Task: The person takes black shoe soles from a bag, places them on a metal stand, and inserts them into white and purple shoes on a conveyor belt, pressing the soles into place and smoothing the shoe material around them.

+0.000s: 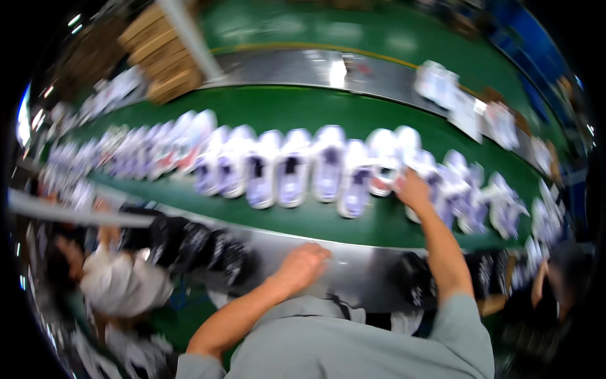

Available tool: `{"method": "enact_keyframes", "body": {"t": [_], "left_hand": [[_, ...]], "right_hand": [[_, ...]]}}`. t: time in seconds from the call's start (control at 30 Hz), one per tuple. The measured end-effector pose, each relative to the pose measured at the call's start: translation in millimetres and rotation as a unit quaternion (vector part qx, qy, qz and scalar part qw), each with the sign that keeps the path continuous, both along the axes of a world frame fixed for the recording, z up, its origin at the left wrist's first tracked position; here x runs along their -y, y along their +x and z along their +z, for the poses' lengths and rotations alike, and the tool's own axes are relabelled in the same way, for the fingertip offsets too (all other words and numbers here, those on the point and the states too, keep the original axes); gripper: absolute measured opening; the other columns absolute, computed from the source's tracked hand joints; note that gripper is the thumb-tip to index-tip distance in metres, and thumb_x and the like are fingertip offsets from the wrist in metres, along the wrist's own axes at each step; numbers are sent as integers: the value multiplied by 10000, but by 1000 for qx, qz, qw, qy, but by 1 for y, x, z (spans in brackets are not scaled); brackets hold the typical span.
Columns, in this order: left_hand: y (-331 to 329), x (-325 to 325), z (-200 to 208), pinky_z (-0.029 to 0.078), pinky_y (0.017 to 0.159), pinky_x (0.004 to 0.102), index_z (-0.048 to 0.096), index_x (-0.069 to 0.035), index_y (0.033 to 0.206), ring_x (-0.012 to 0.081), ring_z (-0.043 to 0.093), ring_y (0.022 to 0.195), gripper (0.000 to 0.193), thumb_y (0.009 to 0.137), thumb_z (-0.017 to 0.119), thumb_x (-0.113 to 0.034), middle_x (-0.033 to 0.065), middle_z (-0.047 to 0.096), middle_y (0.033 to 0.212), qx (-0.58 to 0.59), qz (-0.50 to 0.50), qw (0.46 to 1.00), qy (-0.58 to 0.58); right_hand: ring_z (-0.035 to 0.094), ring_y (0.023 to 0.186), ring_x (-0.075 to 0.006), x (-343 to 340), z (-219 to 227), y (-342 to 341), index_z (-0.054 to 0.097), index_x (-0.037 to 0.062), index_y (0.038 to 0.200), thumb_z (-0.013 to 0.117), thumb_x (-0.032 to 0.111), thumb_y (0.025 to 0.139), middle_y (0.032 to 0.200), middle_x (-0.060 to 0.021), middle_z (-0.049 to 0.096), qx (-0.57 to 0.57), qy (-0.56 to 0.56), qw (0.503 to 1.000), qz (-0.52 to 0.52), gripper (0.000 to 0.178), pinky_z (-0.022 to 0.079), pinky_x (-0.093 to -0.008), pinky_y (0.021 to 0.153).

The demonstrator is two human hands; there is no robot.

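Note:
My right hand [411,188] reaches out over the green conveyor belt [278,224], its fingers closed at the near end of a white sneaker with pink-red parts [381,184]. Motion blur hides exactly how the fingertips sit on it. To the left of that hand stands a white and lilac sneaker [355,183]; more lilac sneakers [442,189] lie just to its right. Close to my body, my left hand [304,266] is held over the metal edge [353,259] of the line, fingers loosely curled, with nothing visible in them.
A long row of sneakers [293,164] runs along the belt. Black plastic-wrapped items [196,243] line the near edge. Brown cartons [164,54] are stacked at the far left, beside a pole [189,38]. A person in a light top [123,281] works at left, another person [558,278] at right.

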State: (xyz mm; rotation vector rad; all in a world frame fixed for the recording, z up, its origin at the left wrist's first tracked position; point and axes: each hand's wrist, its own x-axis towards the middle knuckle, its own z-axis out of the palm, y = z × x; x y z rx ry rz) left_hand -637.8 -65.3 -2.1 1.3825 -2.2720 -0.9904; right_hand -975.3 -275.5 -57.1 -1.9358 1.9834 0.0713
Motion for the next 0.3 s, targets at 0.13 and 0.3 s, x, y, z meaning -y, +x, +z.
{"method": "enact_keyframes", "body": {"t": [0.13, 0.3], "left_hand": [[19, -47, 47, 531, 904, 431, 688, -44, 1103, 332, 640, 1032, 236, 891, 716, -143, 142, 681, 1078, -23, 85, 994, 65], [86, -125, 74, 549, 876, 393, 706, -73, 1079, 299, 680, 986, 234, 873, 753, -173, 127, 702, 1043, 23, 480, 877, 12]], "right_hand": [[622, 1089, -460, -34, 28, -15, 539, 46, 1324, 615, 164, 853, 1223, -261, 629, -22, 8, 999, 42, 491, 511, -541, 881], [680, 1066, -336, -66, 75, 44, 543, 26, 1362, 682, 369, 964, 1281, -181, 638, 221, -70, 972, 42, 544, 524, -523, 841]]}}
